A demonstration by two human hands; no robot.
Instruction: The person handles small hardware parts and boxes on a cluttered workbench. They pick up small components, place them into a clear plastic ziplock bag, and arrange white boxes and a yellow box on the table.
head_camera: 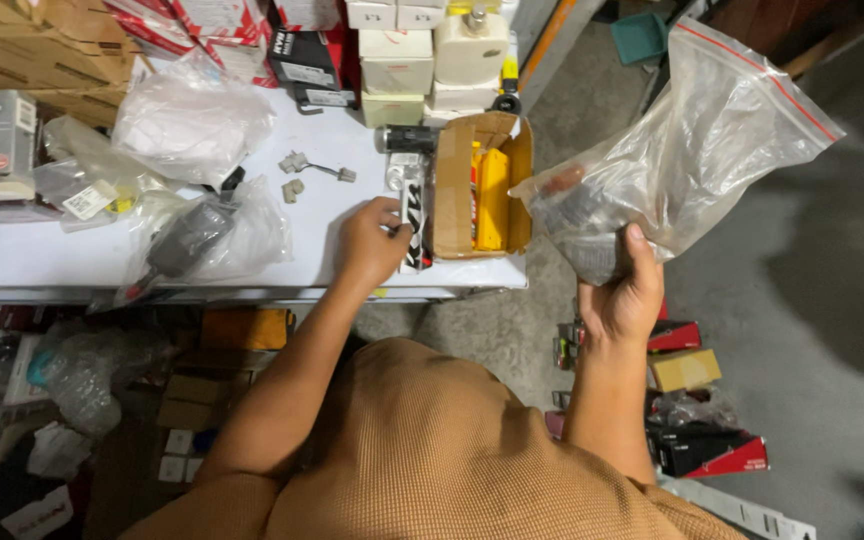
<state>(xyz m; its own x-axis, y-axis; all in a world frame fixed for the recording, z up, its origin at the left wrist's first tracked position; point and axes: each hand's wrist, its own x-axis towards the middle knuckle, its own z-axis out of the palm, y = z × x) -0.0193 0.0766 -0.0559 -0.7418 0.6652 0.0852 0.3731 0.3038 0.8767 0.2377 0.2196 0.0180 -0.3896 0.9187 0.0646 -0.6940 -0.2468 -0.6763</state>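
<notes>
The right hand (624,295) holds a clear zip bag (692,140) up in the air, off to the side of the worktop (332,215) and above the floor (812,300). The fingers are closed around the bag's lower corner, thumb on the near side, so the weight of the dark parts inside hangs just above the grip and the sealed red strip points up and away. Held like this, the contents settle to the bottom where they can be seen through the plastic; what the parts are exactly is hard to tell through the creases.

The left hand (372,240) rests on the white worktop, fingers curled and pinching the end of a long black-and-white part (414,225) that lies just beside an open cardboard box (482,185). The box lies at the worktop's corner with its flaps spread, showing a yellow piece (492,200) inside, so it is within easy reach of both hands.

Farther left on the worktop lie a grey part in a thin plastic bag (202,235), a small connector with a wire (317,167), and more crumpled bags (187,120). Stacked cartons (397,60) stand along the far edge. On the floor under the right arm sit several small red and black boxes (697,450).
</notes>
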